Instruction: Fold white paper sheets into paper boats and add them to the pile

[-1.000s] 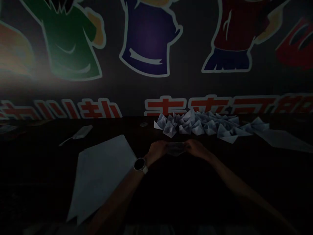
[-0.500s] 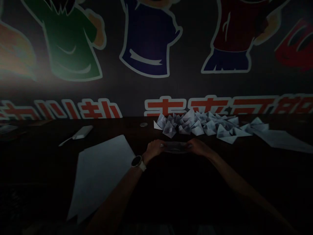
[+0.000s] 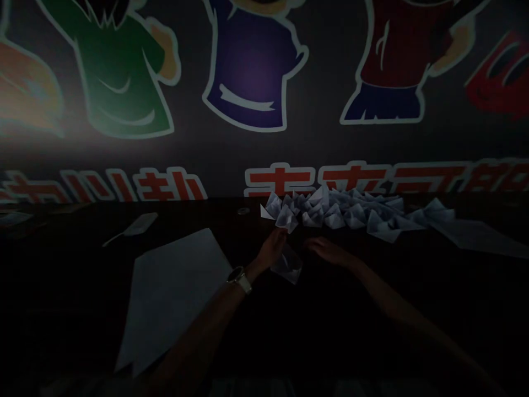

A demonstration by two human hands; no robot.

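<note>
**Paper boat on worktop between hands, both hands open**

Near field: folded paper boat point(image 3: 286, 266) rests on the dark worktop point(image 3: 231, 234), just below and between the hands, tilted, apex toward the right hand. No grip on it.

Left hand point(image 3: 270, 248): open, fingers extended forward, tips reaching the near edge of the boat pile. Heel of hand just beside the single boat. Grasp on anything not seen. Watch point(image 3: 237, 277) on left wrist.

Right hand point(image 3: 328, 252): open, empty, palm down, near the boat but apart from it.

Left of left hand: large paper sheet point(image 3: 176, 298), flat, well apart from the boat.

Beyond the hands: boat pile point(image 3: 334, 214), many folded paper boats crowded in a row. Right of right hand, past the pile: second sheet point(image 3: 479, 237). Beyond left hand: pale spatula point(image 3: 138, 224) and small round disc point(image 3: 243, 210).

Farthest: wall mural point(image 3: 252, 71) of cartoon figures over red lettering.
</note>
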